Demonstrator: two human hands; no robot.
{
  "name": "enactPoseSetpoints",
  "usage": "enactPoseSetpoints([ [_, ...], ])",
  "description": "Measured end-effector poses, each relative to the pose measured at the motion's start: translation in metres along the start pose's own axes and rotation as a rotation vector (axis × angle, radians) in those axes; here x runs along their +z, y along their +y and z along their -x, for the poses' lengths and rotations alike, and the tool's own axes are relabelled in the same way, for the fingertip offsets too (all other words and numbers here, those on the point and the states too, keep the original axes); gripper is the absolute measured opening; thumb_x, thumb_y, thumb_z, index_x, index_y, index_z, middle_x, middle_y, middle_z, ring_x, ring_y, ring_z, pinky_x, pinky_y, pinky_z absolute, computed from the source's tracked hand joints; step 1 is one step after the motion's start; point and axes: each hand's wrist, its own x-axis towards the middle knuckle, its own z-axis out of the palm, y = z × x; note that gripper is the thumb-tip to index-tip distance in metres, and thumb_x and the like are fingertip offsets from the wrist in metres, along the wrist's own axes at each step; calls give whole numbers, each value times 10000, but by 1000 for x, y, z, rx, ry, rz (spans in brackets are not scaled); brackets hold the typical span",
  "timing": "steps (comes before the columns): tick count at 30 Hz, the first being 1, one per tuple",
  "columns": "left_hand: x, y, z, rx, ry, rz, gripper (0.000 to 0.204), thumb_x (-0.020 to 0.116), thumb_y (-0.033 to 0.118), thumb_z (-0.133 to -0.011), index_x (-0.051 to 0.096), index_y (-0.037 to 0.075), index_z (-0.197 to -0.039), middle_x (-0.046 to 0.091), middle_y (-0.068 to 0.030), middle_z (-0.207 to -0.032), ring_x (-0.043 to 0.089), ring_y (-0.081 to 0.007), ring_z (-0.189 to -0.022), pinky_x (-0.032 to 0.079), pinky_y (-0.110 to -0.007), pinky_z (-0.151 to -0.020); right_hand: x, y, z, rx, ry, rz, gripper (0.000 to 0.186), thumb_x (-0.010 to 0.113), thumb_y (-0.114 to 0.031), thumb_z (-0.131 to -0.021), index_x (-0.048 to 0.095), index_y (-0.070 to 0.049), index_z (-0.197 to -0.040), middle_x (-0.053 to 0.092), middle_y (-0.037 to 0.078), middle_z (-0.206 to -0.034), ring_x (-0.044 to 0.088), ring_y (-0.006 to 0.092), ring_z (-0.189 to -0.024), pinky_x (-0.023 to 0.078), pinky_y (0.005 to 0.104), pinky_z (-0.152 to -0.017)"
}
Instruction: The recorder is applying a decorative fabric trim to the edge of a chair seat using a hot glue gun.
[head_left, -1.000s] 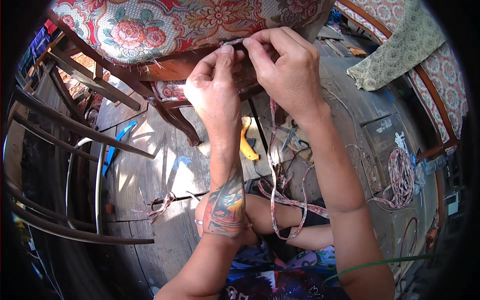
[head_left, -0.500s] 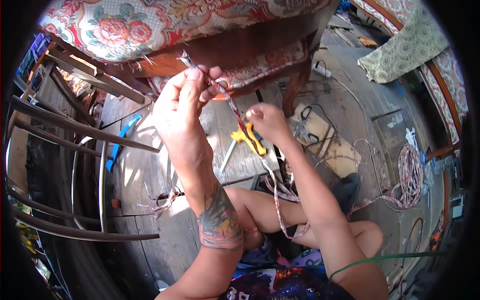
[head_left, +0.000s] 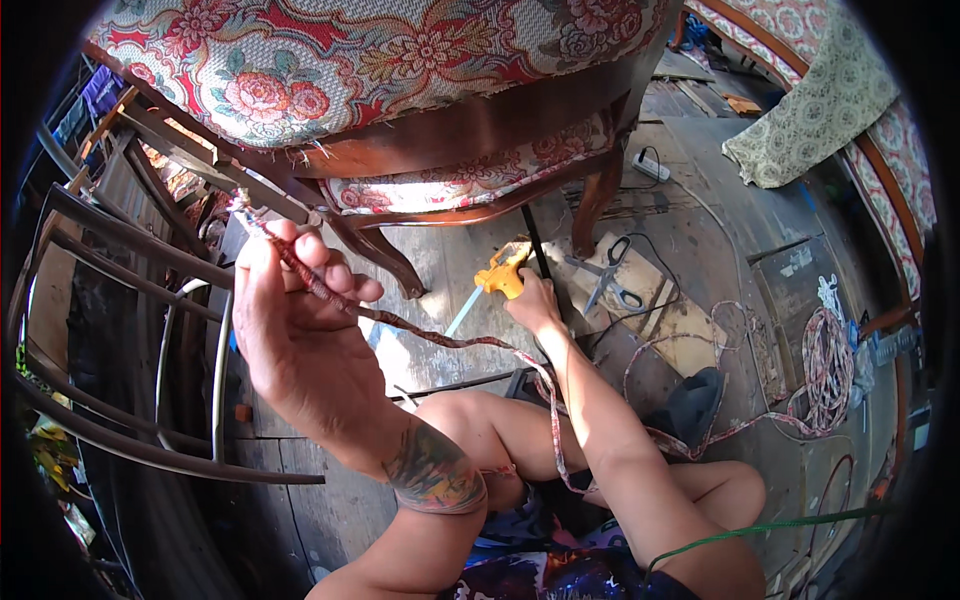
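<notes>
Lowered to the plank floor, right hand grasps yellow tool; left grip clenches cord.

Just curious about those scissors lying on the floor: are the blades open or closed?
Closed, it seems. The scissors lie flat on a board, blades together in one line, the handles at the far end.

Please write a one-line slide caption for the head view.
Left hand holds patterned fabric cord at a floral chair; right hand grips a yellow-handled tool.

Weathered grey wooden plank floor carries everything. On it lie black-handled metal scissors, a white power strip and a coiled patterned cord.
</notes>
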Motion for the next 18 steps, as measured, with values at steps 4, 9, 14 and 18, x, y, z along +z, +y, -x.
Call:
enactPoseSetpoints([
  [4,-6,40,23,40,-198,183,302,432,260,-1098,533,-10,-1187,592,-108,-905,538,-152,-667,490,-274,-498,-15,-17,14,-4,191,-155,700,786,-119,-682,582,-3,-1342,687,285,-1189,644,427,-1169,506,449,-1020],
  [9,-25,74,32,-178,-820,572,115,453,170,-1085,493,62,-1077,645,-131,-797,586,-201,-582,503,-306,-468,-54,9,29,33,347,-288,863,858,-119,-650,521,26,-1432,689,239,-1223,691,330,-1093,543,394,-945],
  [14,-28,81,36,-76,-620,599,147,421,200,-1099,486,71,-1073,606,-79,-727,530,-134,-526,423,-288,-459,-102,-2,85,25,102,-893,749,806,-18,-763,494,31,-1442,676,110,-1030,649,155,-788,542,281,-644],
  [18,-33,50,10,-121,-339,522,232,434,261,-1105,519,47,-1133,503,-10,-769,381,-86,-553,304,-219,-448,-128,-1,154,-59,-48,-1322,637,743,-34,-789,483,-1,-1369,589,92,-968,600,179,-781,518,288,-646],
])
